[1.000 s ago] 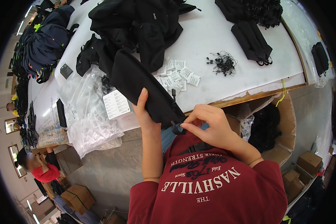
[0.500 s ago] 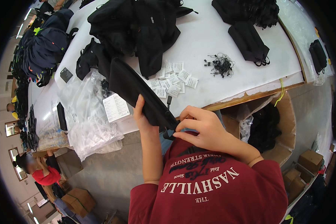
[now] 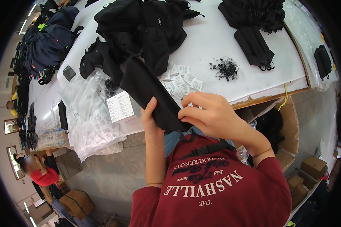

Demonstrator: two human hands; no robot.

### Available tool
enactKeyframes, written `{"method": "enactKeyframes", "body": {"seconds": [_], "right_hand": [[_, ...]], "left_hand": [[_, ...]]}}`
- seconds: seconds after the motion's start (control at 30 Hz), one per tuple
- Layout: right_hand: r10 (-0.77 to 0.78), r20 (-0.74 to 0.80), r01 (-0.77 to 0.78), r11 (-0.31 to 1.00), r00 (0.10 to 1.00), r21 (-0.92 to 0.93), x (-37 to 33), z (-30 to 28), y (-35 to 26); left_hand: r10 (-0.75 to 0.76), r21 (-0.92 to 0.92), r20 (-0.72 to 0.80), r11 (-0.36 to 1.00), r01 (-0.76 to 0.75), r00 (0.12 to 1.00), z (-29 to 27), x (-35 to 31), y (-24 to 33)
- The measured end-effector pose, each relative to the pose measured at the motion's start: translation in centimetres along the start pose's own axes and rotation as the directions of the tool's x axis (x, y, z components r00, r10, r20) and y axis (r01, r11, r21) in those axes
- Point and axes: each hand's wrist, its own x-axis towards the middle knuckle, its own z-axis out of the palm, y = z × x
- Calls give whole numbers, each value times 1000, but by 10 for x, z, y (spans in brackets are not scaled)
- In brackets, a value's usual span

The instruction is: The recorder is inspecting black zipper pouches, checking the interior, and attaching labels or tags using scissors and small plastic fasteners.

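Note:
A long black fabric pouch lies slantwise across my left hand, its far end over the table edge. The left fingers go beneath it and the thumb presses on its side. My right hand is closed in a pinch at the pouch's near right edge, by its seam; the fingers hide exactly what they grip. Just beyond the pouch, small white printed labels are scattered on the white table. A tangle of black tag strings lies to their right.
Black bags are heaped at the back, with several more pouches at the right. Clear plastic bags and a white printed card lie at the left edge. An open carton stands below right. Another person sits far left.
The pouch has turned in my left hand and shows more of its broad side; the hanging zipper pull is out of sight. My right hand has shifted slightly up and right.

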Motion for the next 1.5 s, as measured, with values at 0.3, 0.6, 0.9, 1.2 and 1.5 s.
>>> {"method": "enactKeyframes", "body": {"seconds": [0.3, 0.6, 0.9, 1.2, 1.5], "right_hand": [[168, -47, -162, 979, 985, 123, 3, -6, -3], [140, 91, -159, 954, 986, 254, -11, 2, -1], [219, 52, -224, 920, 974, 320, -7, 0, -2], [236, 104, -258, 909, 966, 327, -10, -2, 1], [127, 33, -119, 976, 991, -181, -13, -4, 2]], "left_hand": [[-95, 111, 113, 990, 83, 989, 11, -3, -1], [-176, -46, 23, 983, 177, 984, 6, 4, -1], [-190, 5, 76, 982, 190, 979, 13, 3, -1], [-209, -38, 9, 977, 209, 978, 7, 8, -4], [22, 259, -145, 966, 17, 989, 37, -4, 5]]}}
